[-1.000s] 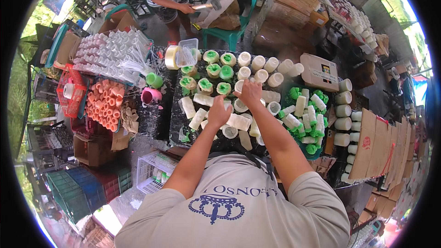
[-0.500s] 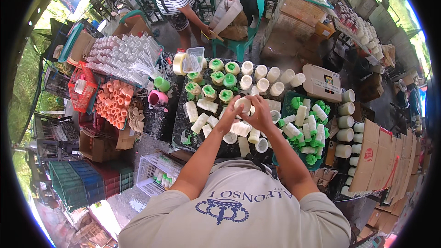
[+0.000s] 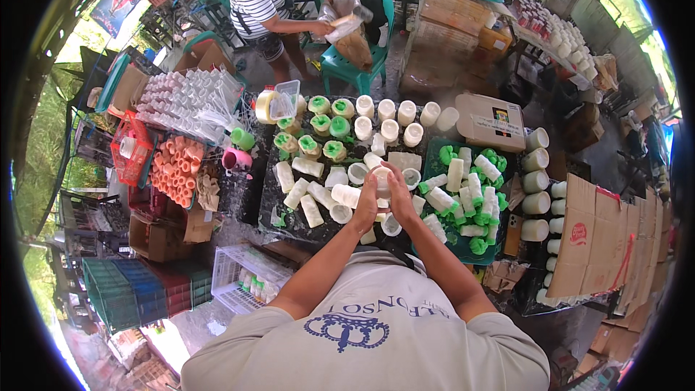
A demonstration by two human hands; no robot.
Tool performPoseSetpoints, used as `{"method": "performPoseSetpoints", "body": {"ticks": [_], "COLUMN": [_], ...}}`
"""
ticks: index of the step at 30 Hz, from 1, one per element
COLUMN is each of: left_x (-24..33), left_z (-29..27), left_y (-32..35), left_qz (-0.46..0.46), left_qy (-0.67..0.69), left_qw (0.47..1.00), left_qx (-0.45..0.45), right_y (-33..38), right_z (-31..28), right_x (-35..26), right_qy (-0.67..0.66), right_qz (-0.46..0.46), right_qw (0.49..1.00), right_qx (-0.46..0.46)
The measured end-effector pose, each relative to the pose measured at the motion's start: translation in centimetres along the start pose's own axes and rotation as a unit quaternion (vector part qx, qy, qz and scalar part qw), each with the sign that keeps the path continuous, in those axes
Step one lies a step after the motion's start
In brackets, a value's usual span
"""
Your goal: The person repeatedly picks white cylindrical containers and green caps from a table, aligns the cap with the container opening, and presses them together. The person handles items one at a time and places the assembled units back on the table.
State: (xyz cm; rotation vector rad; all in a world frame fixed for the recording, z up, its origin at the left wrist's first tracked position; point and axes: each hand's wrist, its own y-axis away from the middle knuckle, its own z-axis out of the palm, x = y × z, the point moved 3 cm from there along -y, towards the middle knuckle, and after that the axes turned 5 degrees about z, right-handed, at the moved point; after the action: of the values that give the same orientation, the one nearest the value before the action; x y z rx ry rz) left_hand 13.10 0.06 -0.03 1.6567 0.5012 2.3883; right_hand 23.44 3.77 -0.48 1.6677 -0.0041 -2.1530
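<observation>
Over the middle of the dark table, my left hand (image 3: 367, 201) and my right hand (image 3: 402, 195) press together around a white, round-ended cylinder (image 3: 382, 174). Both hands are closed on its sides, and its lower part is hidden by my palms. Around them lie loose white cylinders (image 3: 311, 210), some lumpy and some hollow like cups. Beyond stand green-topped cream cylinders (image 3: 334, 150) at the left and plain white cups (image 3: 389, 129) at the right. Beside my right hand, a green tray (image 3: 434, 146) holds several white pieces with green ruffled ends.
A cardboard box (image 3: 490, 123) sits at the table's far right, near a column of white cylinders (image 3: 536, 180). At the left are a tape roll (image 3: 265, 105), a pink cup (image 3: 237, 160) and orange pieces (image 3: 177, 166). A person (image 3: 262, 3) stands beyond, by a green chair (image 3: 347, 69).
My hands have come closer together, now wrapping the cylinder between the palms with the fingers pointing away. The view has shifted slightly. The person beyond has moved the plastic bag on the chair.
</observation>
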Motion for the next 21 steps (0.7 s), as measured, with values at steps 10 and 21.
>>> {"method": "performPoseSetpoints", "body": {"ticks": [10, 21], "left_x": [-1.4, -2.8], "left_z": [0.3, -2.0], "left_y": [-1.4, -3.0], "left_qz": [-0.026, 0.021], "left_qy": [0.107, 0.187], "left_qw": [0.986, 0.961], "left_qx": [0.125, 0.203], "right_y": [0.9, 2.0], "right_z": [-0.7, -1.1], "right_x": [-0.1, -1.3], "right_qy": [0.033, 0.218], "right_qz": [-0.07, -0.117], "right_qw": [0.996, 0.954], "right_qx": [0.042, 0.17]}}
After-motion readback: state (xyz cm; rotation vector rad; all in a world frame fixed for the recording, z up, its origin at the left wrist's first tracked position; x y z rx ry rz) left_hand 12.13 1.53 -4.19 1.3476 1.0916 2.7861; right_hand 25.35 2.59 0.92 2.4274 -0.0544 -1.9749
